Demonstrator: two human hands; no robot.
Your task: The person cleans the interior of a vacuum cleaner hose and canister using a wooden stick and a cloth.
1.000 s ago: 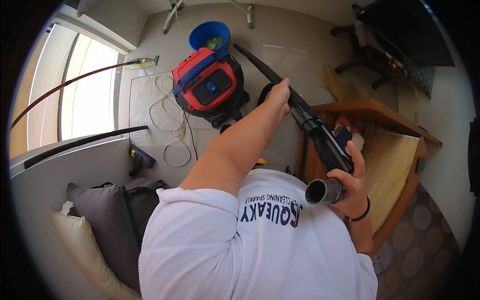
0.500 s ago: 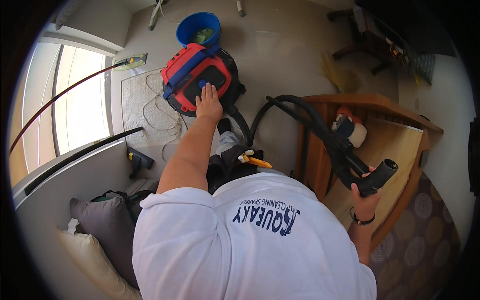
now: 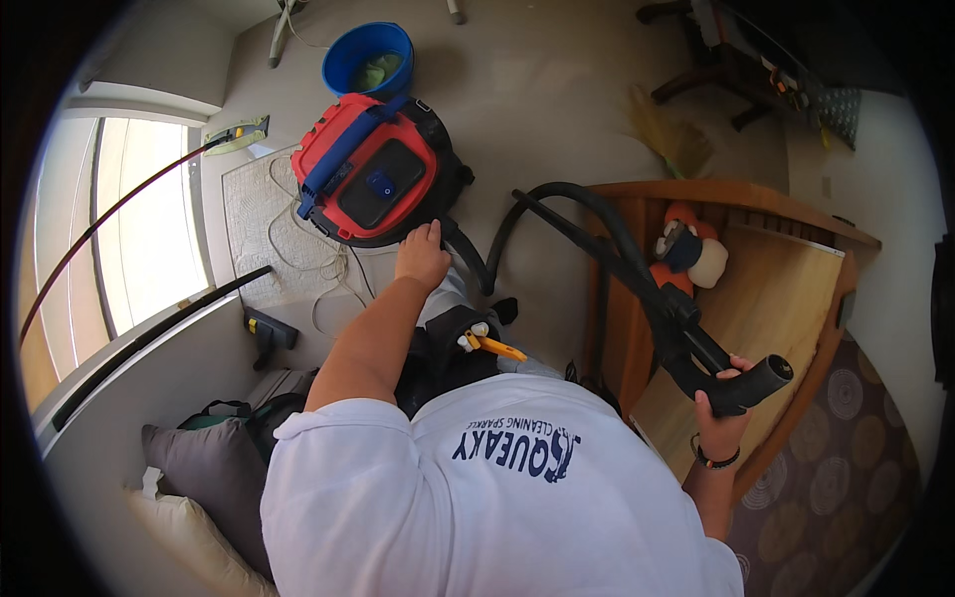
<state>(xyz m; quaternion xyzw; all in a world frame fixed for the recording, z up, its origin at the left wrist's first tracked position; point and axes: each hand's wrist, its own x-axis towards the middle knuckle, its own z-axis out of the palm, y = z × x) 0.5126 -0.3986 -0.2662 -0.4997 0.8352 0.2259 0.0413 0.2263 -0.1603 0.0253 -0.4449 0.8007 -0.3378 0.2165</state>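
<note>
A red and black canister vacuum cleaner (image 3: 418, 144) with a blue carrying handle (image 3: 343, 159) stands on the floor ahead of me. On its dark top panel the blue switch (image 3: 381, 183) is uncovered. My left hand (image 3: 423, 259) is just on the near side of the vacuum, by the hose joint, fingers loosely bent and holding nothing that I can see. Whether it touches the vacuum, I cannot tell. From the machine, a black hose (image 3: 572, 192) loops right to a curved black hose handle (image 3: 761, 384). My right hand (image 3: 724, 418) grips that handle.
Behind the vacuum stands a blue bucket (image 3: 343, 55) with a green cloth inside. A wooden cabinet (image 3: 786, 289) is at right, with plush toys (image 3: 681, 249). At left are a flat mop (image 3: 234, 134), a black floor nozzle (image 3: 274, 331), a loose cord (image 3: 279, 214) and pillows (image 3: 204, 448).
My left hand has come off the vacuum's switch and drawn back toward me, its fingers bending. My right hand keeps its hold on the hose handle. The view has shifted slightly.
</note>
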